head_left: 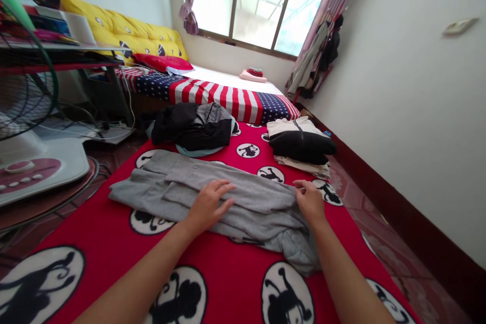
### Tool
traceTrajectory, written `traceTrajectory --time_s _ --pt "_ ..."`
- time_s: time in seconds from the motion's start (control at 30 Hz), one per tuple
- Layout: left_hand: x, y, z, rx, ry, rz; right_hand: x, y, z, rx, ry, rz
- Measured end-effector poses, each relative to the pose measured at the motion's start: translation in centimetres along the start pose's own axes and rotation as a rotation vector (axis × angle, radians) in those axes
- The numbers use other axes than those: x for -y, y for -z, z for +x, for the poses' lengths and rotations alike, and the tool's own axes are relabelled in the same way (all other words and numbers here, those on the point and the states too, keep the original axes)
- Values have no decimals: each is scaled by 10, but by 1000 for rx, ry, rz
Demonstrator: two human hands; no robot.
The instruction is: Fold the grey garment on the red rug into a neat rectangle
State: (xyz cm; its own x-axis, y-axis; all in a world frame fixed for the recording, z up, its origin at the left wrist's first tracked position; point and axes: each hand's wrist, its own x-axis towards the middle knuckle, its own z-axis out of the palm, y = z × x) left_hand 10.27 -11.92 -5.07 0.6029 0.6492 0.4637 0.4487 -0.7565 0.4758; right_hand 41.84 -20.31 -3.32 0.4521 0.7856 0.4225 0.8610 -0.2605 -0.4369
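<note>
A grey garment (197,187) lies spread across the red blanket with black monkey circles (114,243). My left hand (208,205) rests flat on the middle of the grey cloth, fingers stretched out. My right hand (309,200) is at the garment's right edge, with its fingers pinched on a fold of the cloth.
A heap of dark clothes (193,124) lies beyond the grey garment, and a folded stack (299,144) sits at the right. Behind is a bed with a flag-pattern cover (216,93). A standing fan (26,111) is at the left, a white wall (410,111) at the right.
</note>
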Motion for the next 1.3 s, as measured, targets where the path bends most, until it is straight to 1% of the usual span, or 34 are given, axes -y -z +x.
traceTrajectory --time_s 0.07,0.13,0.17,0.2,0.23,0.3,0.33,0.37,0.4,0.43,0.47,0.5,0.53,0.57,0.6,0.63,0.67,0.73,0.77,0.83,0.97,1.07,1.13,1.2,1.3 --pt "-6 -12 0 80 -25 13 -9 -6 8 124 -50 -49" --pt "-7 -18 -3 112 -49 45 -18 -11 13 250 -30 -40" --pt "-7 -19 -4 116 -54 56 -21 -12 15 293 0 -17" --pt "-6 -19 -5 116 -53 61 -23 -13 16 297 20 2" --pt "-6 -18 -5 115 -51 61 -25 -14 17 261 21 6" --pt "-6 -16 -5 113 -44 55 -26 -15 18 128 -37 -41" --pt "-7 -15 -5 111 -40 52 -26 -15 18 82 -81 -92" --pt "-7 -15 -5 109 -35 49 -24 -15 19 73 -125 -155" --pt "-8 -14 -5 107 -31 46 -21 -16 20 91 -155 -225" --pt "-8 -14 -5 106 -28 45 -16 -16 20 115 -154 -295" --pt "-9 -15 -5 106 -27 45 -9 -16 20 119 -126 -356" --pt "-9 -15 -6 107 -28 46 0 -16 19 91 -77 -397" --pt "-10 -16 -6 109 -30 49 10 -17 18 35 -13 -406" --pt "-10 -16 -7 110 -32 54 20 -19 14 -19 64 -379" --pt "-9 -17 -7 112 -34 60 30 -23 10 -40 149 -324" --pt "-8 -18 -8 111 -30 69 38 -28 4 -16 233 -257" --pt "-7 -18 -8 106 -15 82 43 -34 -3 40 306 -198" --pt "0 -17 -9 81 55 128 47 -49 -18 191 387 -154" --pt "5 -16 -9 64 101 160 45 -56 -24 254 392 -169" --pt "18 -10 -11 27 180 234 38 -67 -34 306 352 -219" --pt "48 10 -19 -33 269 353 28 -73 -37 303 331 -250" --pt "63 28 -28 -110 397 391 29 -72 -35 285 338 -260" --pt "67 38 -34 -183 476 396 31 -70 -35 278 339 -264" --pt "67 46 -38 -247 544 414 33 -69 -36 279 331 -262" --pt "63 51 -38 -276 650 464 36 -68 -37 284 318 -244"
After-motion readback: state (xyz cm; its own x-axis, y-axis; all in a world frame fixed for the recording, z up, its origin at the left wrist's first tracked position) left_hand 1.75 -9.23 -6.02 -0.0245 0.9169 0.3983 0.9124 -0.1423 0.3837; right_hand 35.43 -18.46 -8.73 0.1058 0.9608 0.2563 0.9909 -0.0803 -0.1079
